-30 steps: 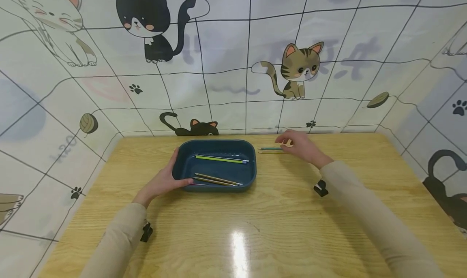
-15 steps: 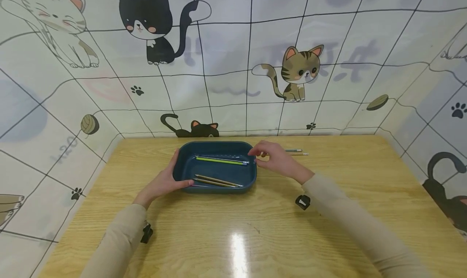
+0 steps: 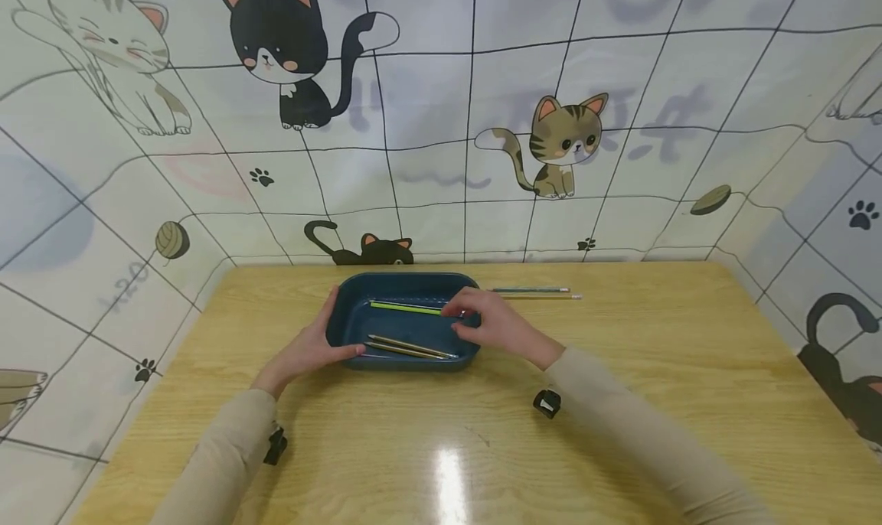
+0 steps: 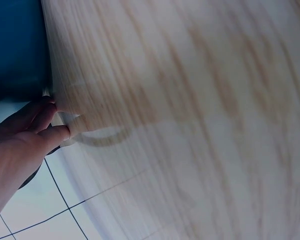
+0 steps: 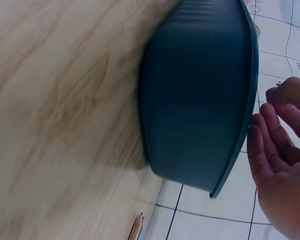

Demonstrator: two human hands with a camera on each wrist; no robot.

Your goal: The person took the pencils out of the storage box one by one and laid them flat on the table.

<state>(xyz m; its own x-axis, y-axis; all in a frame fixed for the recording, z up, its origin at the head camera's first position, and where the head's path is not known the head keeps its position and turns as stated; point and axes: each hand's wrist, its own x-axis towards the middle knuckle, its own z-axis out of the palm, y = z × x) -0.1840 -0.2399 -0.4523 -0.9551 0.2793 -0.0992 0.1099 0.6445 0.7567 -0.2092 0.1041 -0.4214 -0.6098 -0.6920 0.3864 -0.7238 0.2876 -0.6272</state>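
Observation:
A dark blue rectangular tray (image 3: pixel 413 364) sits near the back of the table. My left hand (image 3: pixel 313 349) grips its left end, thumb at the front rim and fingers at the outer side. Inside lie a lime-green pencil (image 3: pixel 406 308) with a thin one beside it, and gold-coloured pencils (image 3: pixel 406 347) toward the front. My right hand (image 3: pixel 499 322) reaches over the right rim, fingertips by the green pencil's right end, which it hides. The right wrist view shows the right hand's fingers (image 5: pixel 260 150) loosely bent above the rim, with nothing visible between them and the thumb.
Two pencils lie on the table right of the tray: a teal one (image 3: pixel 534 290) and a gold-toned one (image 3: pixel 544 296). A cat-patterned sheet (image 3: pixel 427 158) stands behind the wooden table (image 3: pixel 386 433). Dark wrist cameras (image 3: pixel 547 403) hang under both sleeves.
My right hand has moved left and nearer from the two loose pencils to over the tray's right part, uncovering those pencils. The left hand stays on the tray.

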